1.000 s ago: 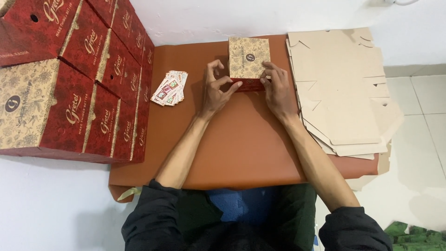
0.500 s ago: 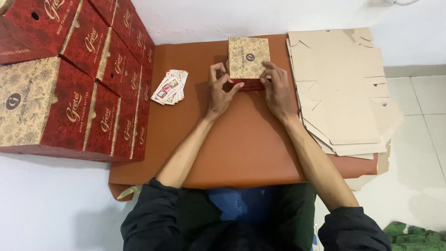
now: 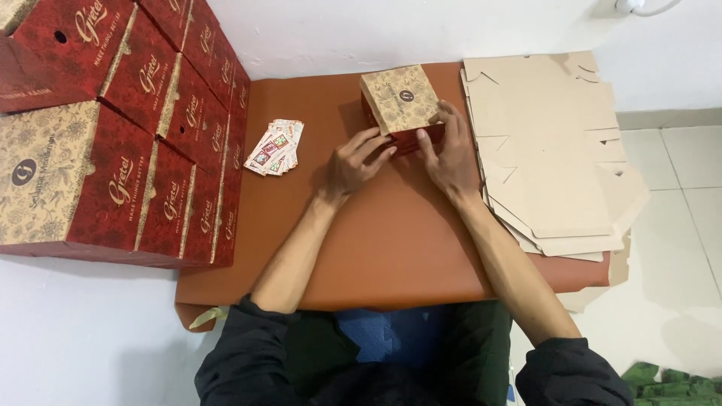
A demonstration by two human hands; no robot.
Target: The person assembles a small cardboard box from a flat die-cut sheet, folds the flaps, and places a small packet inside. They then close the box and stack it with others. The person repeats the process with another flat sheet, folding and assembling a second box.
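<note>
Small patterned box [image 3: 401, 101] sits at 12 o'clock on the brown tabletop [image 3: 391, 248], nearly formed. My left hand [image 3: 353, 162] presses its front edge, fingers together; my right hand [image 3: 450, 154] clamps its right side. Flat cardboard blanks [image 3: 549, 158] at 3 o'clock unfolded; finished red boxes [image 3: 113, 128] stacked at 9.

Two bare forearms, left hand [image 3: 353, 162] and right hand [image 3: 450, 154] without rings or gloves, dark black sleeves pushed up past the elbows, dark clothing beneath.

Stacked red boxes [image 3: 113, 128] cut off at left edge; small box [image 3: 402, 105] front hidden behind hands.
</note>
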